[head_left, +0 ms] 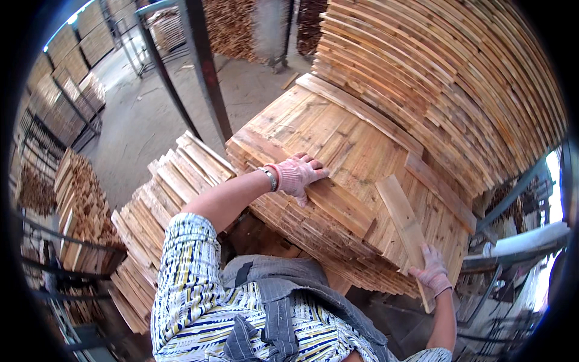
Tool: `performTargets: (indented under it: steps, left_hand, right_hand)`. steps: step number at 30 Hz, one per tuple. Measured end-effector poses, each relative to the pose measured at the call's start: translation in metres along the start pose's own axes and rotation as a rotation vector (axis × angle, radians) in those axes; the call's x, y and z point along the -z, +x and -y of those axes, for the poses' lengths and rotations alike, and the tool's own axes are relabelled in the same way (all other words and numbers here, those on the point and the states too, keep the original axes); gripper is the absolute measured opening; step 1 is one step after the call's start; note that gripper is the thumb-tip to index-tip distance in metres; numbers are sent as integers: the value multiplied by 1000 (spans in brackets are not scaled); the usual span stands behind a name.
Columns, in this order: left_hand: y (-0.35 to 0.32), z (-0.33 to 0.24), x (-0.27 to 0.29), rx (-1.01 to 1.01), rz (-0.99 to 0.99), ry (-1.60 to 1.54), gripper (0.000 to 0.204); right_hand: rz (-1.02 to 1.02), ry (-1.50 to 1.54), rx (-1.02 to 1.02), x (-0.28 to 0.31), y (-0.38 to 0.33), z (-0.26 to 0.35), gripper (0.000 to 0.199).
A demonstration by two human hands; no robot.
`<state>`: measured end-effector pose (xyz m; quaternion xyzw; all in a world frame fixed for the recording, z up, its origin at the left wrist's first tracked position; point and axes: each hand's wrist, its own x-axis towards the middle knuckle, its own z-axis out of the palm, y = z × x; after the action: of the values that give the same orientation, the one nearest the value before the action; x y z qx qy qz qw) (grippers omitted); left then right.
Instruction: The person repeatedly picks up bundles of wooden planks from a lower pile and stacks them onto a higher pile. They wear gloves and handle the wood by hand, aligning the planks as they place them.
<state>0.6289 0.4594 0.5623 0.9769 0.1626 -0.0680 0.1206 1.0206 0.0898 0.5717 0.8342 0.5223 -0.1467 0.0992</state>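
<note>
My left hand (300, 175), in a pink knit glove, lies with its fingers spread on a long wooden board (341, 205). That board rests along the near edge of a stack of planks (338, 130). At the right, my right hand (433, 269), also gloved, grips a shorter, paler board (399, 211) near its close end. This board slants across the top of the stack, and its near end sticks out past the stack's edge. The undersides of the right fingers are hidden.
A tall stack of boards (422, 78) rises behind the work surface. Narrow boards (374, 114) lie along its foot. To my left stands a lower pile of planks (160, 202), beside a dark metal frame (202, 66). More wood piles (84, 211) line the far left.
</note>
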Motion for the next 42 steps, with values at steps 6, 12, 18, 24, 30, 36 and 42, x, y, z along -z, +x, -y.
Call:
performTargets:
  steps: [6, 12, 18, 24, 30, 36, 42]
  left_hand:
    - [13, 3, 1, -20, -22, 22, 110]
    - [26, 17, 0, 111, -62, 11, 102]
    - [39, 16, -11, 180, -17, -11, 111]
    - [46, 53, -56, 103, -26, 154, 112]
    - [39, -46, -56, 163, -238, 36, 104]
    - [-76, -75, -137, 309, -849, -281, 86]
    - [-253, -104, -333, 1151, -650, -1177, 73]
  right_hand:
    - [-44, 31, 3, 1, 14, 21, 99]
    - [-49, 60, 137, 24, 34, -1, 94]
    - [-6, -61, 279, 28, 1, -48, 87]
    - [66, -142, 465, 1, 57, -42, 77]
    - [-16, -262, 406, 45, 11, 27, 62]
    - [610, 445, 906, -72, 27, 228, 54]
    - [940, 895, 318, -233, -4, 369, 47]
